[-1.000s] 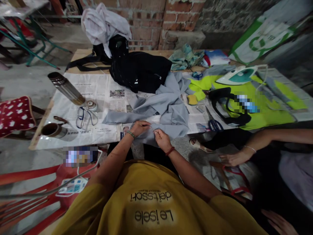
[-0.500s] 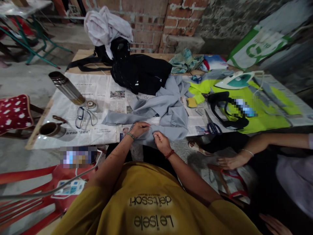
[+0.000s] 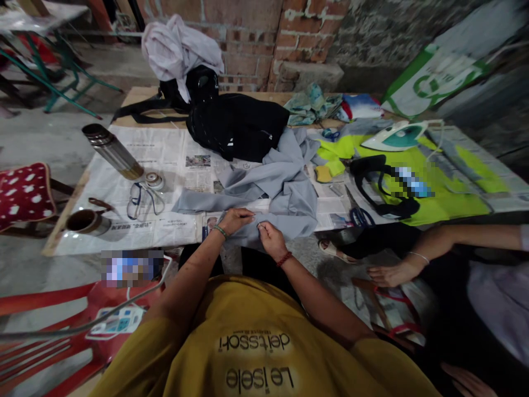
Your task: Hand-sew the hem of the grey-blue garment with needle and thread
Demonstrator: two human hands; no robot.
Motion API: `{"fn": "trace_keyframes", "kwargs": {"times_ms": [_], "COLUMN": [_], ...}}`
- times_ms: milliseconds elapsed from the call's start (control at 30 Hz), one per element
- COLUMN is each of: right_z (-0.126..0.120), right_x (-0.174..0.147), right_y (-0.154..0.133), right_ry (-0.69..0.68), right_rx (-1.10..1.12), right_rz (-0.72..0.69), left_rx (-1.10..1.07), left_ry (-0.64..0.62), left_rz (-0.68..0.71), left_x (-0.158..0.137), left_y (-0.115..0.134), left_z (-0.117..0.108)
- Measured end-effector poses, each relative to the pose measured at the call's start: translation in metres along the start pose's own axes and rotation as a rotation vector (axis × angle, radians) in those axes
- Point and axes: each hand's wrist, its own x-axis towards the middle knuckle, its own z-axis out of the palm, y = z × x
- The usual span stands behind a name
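Pinching the cloth, the left hand keeps its place, while the fingertips of the right hand sit slightly closer to it than a second ago. Those are narrowed together, though whatever they hold is too small to make out. The cloth lies much as before across the near edge of the newspaper, so the handwork stays on one spot.

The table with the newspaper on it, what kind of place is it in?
Maybe a makeshift workroom for cloth: an iron, scissors and rumpled grey cloth share the newspaper-covered table.
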Motion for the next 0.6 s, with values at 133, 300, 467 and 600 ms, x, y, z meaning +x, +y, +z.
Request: {"fn": "trace_keyframes", "kwargs": {"times_ms": [133,300,467,600], "right_z": [0.000,-0.002,-0.003,0.002], "right_x": [-0.001,0.000,0.005,0.009], "right_y": [-0.001,-0.003,-0.009,-0.015], "right_ry": [-0.015,-0.025,-0.058,-0.067], "right_rx": [0.013,-0.012,-0.057,-0.093], "right_rz": [0.004,0.027,0.075,0.118], "left_rx": [0.008,0.020,0.038,0.029], "left_ry": [-0.001,-0.024,-0.048,-0.044], "left_rz": [0.000,0.058,0.095,0.100], "left_x": [0.000,0.000,0.000,0.000], "left_y": [-0.002,-0.005,-0.005,-0.002], "left_z": [0.000,-0.001,-0.003,-0.003]}}
